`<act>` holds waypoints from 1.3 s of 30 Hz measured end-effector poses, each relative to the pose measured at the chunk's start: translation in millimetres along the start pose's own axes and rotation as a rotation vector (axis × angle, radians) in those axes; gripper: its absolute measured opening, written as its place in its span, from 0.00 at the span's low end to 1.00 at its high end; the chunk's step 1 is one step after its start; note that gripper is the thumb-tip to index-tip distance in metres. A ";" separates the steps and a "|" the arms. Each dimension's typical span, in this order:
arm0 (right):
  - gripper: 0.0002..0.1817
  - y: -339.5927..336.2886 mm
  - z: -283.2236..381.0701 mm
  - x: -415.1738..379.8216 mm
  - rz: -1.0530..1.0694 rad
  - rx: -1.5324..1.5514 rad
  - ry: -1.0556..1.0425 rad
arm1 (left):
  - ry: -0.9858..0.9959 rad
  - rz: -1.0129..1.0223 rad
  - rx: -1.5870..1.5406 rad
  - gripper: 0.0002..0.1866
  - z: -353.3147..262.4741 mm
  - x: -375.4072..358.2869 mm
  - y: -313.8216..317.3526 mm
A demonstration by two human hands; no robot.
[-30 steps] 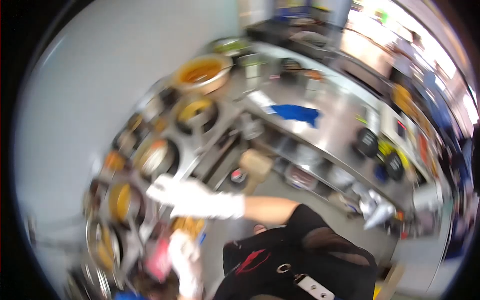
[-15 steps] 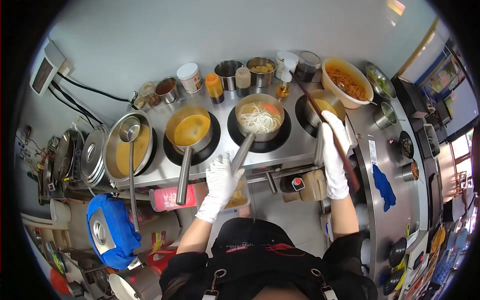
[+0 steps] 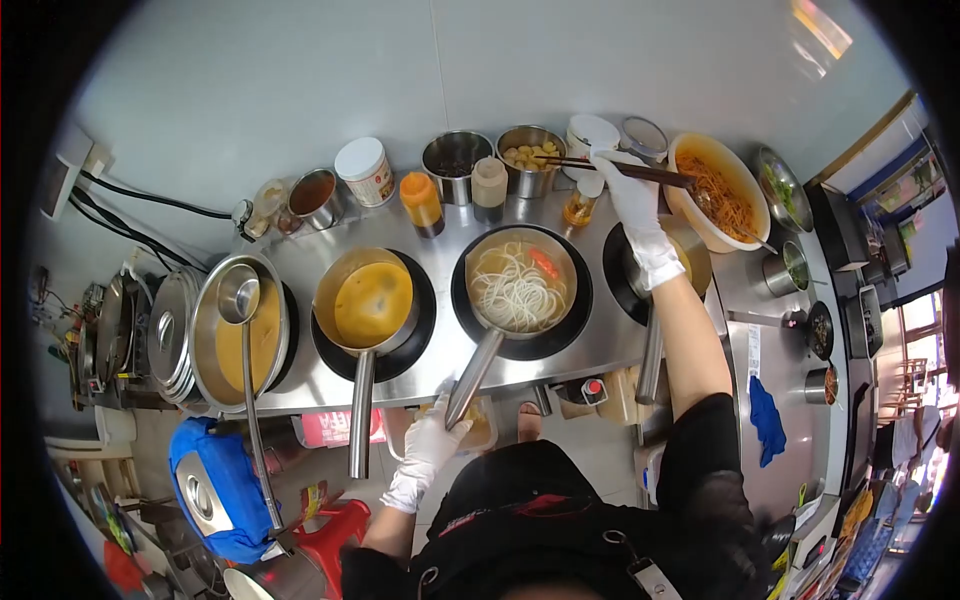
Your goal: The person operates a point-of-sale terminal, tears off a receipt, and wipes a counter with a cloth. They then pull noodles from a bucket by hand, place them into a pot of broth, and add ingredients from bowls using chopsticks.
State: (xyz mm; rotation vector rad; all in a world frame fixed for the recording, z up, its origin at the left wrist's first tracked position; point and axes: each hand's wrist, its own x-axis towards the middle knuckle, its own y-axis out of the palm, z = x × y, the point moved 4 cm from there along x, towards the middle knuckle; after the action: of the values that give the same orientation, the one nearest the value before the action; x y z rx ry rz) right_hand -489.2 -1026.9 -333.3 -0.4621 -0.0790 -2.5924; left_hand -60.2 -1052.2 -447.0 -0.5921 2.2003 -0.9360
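Observation:
My left hand (image 3: 428, 452), in a white glove, is closed around the handle end of the middle saucepan (image 3: 487, 365). White noodles (image 3: 515, 295) and an orange-red piece (image 3: 544, 263) lie in its broth. My gloved right hand (image 3: 635, 205) grips long dark chopsticks (image 3: 665, 175) above the back of the counter. Their tips point left, over or near the rim of a steel pot of yellowish chunks (image 3: 530, 157); contact cannot be made out. Below my right forearm is another saucepan (image 3: 692, 255), partly hidden.
Left of the noodles stands a saucepan of yellow soup (image 3: 375, 305), then a wide bowl (image 3: 207, 345) with a ladle (image 3: 238, 293). An orange-topped bottle (image 3: 421, 200) and a pale bottle (image 3: 489, 188) line the back. At right are a bowl of orange shreds (image 3: 720, 200) and a blue cloth (image 3: 766, 425).
My right hand has moved up and left with the chopsticks, which swung from steeply slanted to nearly level. My left hand has shifted toward the saucepan handle's end. The camera view shifted.

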 end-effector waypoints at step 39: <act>0.10 -20.6 85.4 -23.8 0.152 -0.078 -0.048 | 0.012 -0.511 -0.636 0.15 23.3 22.7 -13.2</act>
State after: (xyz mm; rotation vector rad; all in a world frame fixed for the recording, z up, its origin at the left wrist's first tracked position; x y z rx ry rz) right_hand -453.5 -985.8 -260.3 -0.5374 0.0393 -2.4419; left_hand -56.8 -1085.3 -458.2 -1.4957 2.3955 -0.4398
